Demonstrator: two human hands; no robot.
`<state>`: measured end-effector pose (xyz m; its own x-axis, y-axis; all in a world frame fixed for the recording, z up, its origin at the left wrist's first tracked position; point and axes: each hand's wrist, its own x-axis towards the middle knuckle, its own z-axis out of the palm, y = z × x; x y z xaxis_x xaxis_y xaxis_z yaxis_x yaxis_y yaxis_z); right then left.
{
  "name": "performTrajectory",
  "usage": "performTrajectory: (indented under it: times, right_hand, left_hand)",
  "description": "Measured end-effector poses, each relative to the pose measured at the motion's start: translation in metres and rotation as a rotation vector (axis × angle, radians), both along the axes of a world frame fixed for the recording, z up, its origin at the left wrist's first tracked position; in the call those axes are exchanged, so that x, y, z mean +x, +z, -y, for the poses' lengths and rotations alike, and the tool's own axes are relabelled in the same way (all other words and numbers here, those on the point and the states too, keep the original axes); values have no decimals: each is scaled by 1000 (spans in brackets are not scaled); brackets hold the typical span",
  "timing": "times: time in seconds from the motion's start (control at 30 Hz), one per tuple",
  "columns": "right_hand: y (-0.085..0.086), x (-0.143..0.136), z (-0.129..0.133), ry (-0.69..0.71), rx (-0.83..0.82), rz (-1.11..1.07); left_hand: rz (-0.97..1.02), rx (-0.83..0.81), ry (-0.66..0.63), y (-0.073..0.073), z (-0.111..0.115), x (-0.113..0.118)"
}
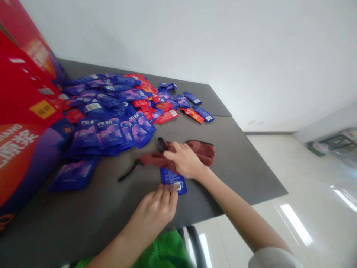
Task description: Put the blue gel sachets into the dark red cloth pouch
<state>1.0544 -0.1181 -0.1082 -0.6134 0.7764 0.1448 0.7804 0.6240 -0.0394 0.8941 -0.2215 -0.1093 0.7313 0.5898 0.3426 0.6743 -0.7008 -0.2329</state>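
We record our right hand (185, 160) grasping a soft, brown-red fabric cloth with black edging (205, 150), which overlaps the 12 o'clock end of a flat, blue, foil-like sachet with a white barcode (172, 176). Our left hand (158, 204) sets its fingertips on that sachet's 7 o'clock edge, presumably steadying it against the flat grey table (240, 160); whether they pinch or merely press, we cannot tell. A heap of glossy blue and red sachets (119, 95) lies toward 10 o'clock, apparently for easy reach.
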Motion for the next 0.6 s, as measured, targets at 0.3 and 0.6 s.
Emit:
performTrajectory:
  times: [0.3,0.6]
  right_hand:
    - [39,0,22,-3,106,-134]
    - [-1,6,-20,-118,56,-30]
  left_hand:
    - [3,-100,97,0,5,8]
    - [138,-357,32,18,-11,2]
